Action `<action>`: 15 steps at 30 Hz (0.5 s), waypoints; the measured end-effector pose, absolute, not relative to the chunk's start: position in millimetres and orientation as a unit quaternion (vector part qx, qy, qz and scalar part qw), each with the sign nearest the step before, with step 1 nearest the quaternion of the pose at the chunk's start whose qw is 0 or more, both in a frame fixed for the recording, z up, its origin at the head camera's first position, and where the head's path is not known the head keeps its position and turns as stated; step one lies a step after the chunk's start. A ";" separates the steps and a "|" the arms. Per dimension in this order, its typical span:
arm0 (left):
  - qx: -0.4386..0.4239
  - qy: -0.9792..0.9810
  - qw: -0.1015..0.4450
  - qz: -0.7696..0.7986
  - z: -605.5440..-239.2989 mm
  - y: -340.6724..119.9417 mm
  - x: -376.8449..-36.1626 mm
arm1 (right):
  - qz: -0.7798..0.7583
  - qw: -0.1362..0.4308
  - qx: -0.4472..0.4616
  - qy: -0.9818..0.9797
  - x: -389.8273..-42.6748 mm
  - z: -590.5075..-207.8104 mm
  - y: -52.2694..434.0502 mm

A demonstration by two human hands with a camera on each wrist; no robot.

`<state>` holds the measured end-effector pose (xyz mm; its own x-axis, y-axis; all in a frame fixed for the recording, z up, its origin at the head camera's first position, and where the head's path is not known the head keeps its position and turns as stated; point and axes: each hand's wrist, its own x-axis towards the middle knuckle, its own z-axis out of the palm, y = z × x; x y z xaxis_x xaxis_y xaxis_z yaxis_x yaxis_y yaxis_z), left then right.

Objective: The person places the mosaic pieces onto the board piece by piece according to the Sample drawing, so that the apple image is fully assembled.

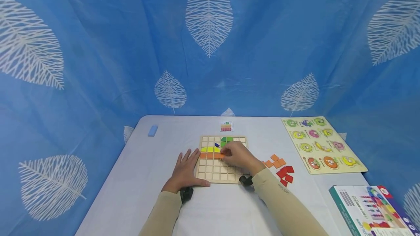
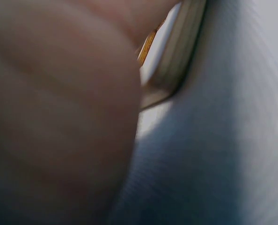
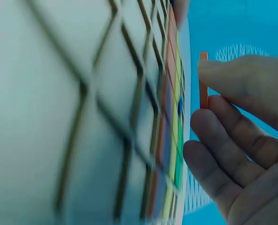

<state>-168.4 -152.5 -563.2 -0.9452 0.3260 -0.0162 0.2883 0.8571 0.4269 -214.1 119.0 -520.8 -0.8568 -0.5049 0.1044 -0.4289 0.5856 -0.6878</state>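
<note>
A wooden grid board (image 1: 216, 172) lies on the white table with green, yellow and orange tiles and one blue piece in its upper rows. My right hand (image 1: 237, 156) hovers over the board's middle and pinches a thin orange tile (image 3: 203, 89) just above the grid board (image 3: 83, 93). My left hand (image 1: 186, 168) lies flat with spread fingers on the table, touching the board's left edge (image 2: 171, 61). The left wrist view is mostly filled by the blurred hand (image 2: 59, 108).
Loose orange tiles (image 1: 275, 161) and red tiles (image 1: 285, 175) lie right of the board. A small pattern card (image 1: 226, 126) sits behind it, a blue eraser (image 1: 152, 130) at far left. A fruit peg puzzle (image 1: 319, 144) and a printed box (image 1: 370, 210) occupy the right side.
</note>
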 end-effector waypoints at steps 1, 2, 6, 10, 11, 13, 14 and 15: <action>0.161 0.962 0.044 0.215 -563.4 -152.2 -168.7 | -0.373 0.055 -0.263 0.888 -212.6 -521.5 114.4; 0.162 0.963 0.044 0.213 -563.6 -152.1 -169.0 | -0.372 0.058 -0.267 0.887 -211.2 -522.2 109.6; 0.164 0.963 0.044 0.208 -564.6 -152.3 -169.9 | -0.346 0.071 -0.281 0.892 -205.8 -523.8 90.0; 0.169 0.964 0.042 0.203 -565.2 -153.3 -170.5 | -0.309 0.063 -0.308 0.898 -203.6 -524.6 71.1; 0.170 0.963 0.042 0.203 -565.2 -153.5 -170.6 | -0.303 0.059 -0.313 0.898 -203.4 -524.4 66.9; 0.173 0.963 0.042 0.203 -565.4 -154.2 -170.3 | -0.293 0.046 -0.320 0.900 -203.5 -524.3 58.9; 0.174 0.963 0.041 0.204 -565.5 -154.5 -170.0 | -0.293 0.041 -0.321 0.900 -203.8 -524.4 55.4; 0.174 0.962 0.043 0.204 -565.5 -154.8 -169.7 | -0.295 0.037 -0.319 0.900 -203.8 -524.5 52.1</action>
